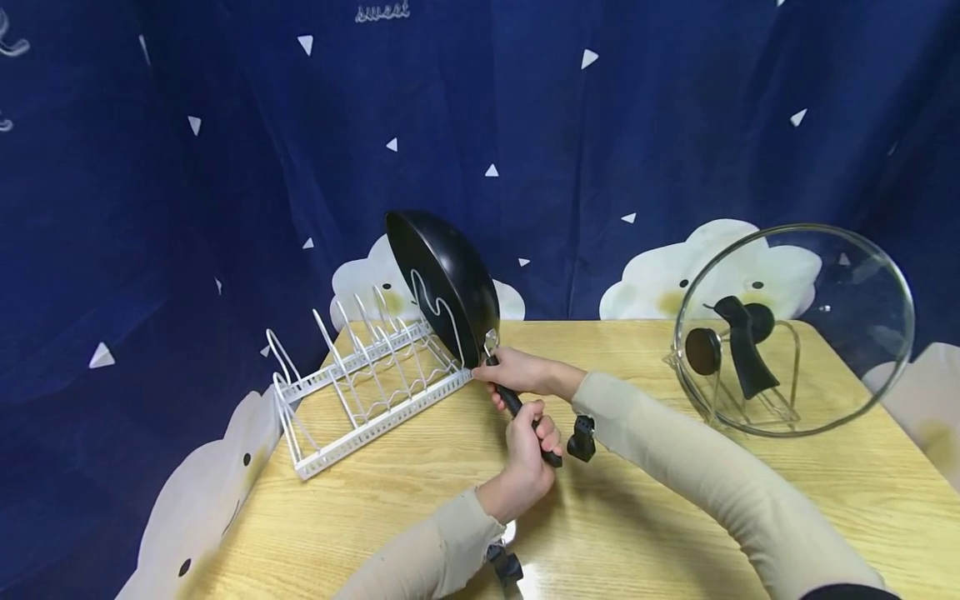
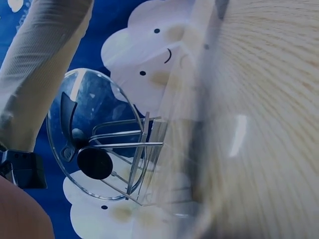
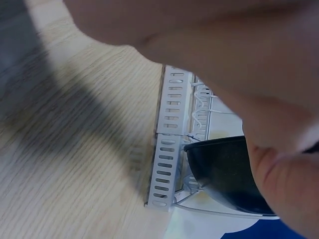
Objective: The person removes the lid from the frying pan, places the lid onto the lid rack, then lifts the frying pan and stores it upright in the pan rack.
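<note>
A black wok (image 1: 457, 275) is tipped on its side at the right end of a white wire rack (image 1: 375, 429). Its open face turns left, where a wire divider stands against it. My right hand (image 1: 523, 372) grips the black handle close to the pan. Lower down, toward the handle's end, my left hand (image 1: 531, 454) is wrapped round it. In the right wrist view, the fingers (image 3: 279, 124) partly cover the wok (image 3: 224, 172), and its rim overlaps the rack's slotted rail (image 3: 169, 114).
A glass lid (image 1: 847, 375) with a dark knob leans in a small metal stand (image 1: 791, 408) at the right of the wooden table (image 1: 622, 517). A black curved handle (image 1: 745, 346) shows through the glass. A blue curtain (image 1: 525, 100) hangs behind.
</note>
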The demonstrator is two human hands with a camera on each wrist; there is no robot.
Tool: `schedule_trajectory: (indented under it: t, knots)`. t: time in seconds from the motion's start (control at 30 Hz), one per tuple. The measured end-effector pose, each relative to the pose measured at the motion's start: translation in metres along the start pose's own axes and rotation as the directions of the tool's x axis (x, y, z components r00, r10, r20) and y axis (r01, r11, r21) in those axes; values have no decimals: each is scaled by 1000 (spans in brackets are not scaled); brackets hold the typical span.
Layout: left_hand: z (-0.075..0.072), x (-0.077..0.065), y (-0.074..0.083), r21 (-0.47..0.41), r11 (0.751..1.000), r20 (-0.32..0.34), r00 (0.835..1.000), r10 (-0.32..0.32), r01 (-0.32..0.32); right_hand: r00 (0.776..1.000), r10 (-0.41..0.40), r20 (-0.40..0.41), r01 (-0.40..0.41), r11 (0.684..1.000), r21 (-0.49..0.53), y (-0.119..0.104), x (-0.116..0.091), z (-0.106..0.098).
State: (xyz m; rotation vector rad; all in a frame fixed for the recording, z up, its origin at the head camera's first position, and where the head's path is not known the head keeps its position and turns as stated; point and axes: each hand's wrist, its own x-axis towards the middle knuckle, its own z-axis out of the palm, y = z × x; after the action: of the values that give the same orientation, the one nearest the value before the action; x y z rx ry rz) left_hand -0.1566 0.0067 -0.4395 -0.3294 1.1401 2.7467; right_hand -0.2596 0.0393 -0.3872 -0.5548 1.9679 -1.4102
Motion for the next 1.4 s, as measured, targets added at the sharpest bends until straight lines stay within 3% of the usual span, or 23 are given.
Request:
schedule_trajectory:
  t: [0.33, 0.5, 1.03, 1.4]
  knots:
    - [-4, 9, 3, -29, 1000, 7, 1000, 2, -2, 1000, 0, 1, 0, 991, 132, -2, 2, 2]
    - [-5, 15, 5, -24, 1000, 5, 1000, 15, -15, 1000, -11, -12, 13, 992, 129, -1, 6, 1]
    - [-13, 23, 2, -12, 1000, -13, 1000, -22, 22, 994, 108, 15, -109, 980, 164, -3, 16, -1]
    - [-20, 30, -3, 13, 1000, -8, 1000, -13, 13, 993, 113, 23, -115, 981, 153, 0, 20, -3]
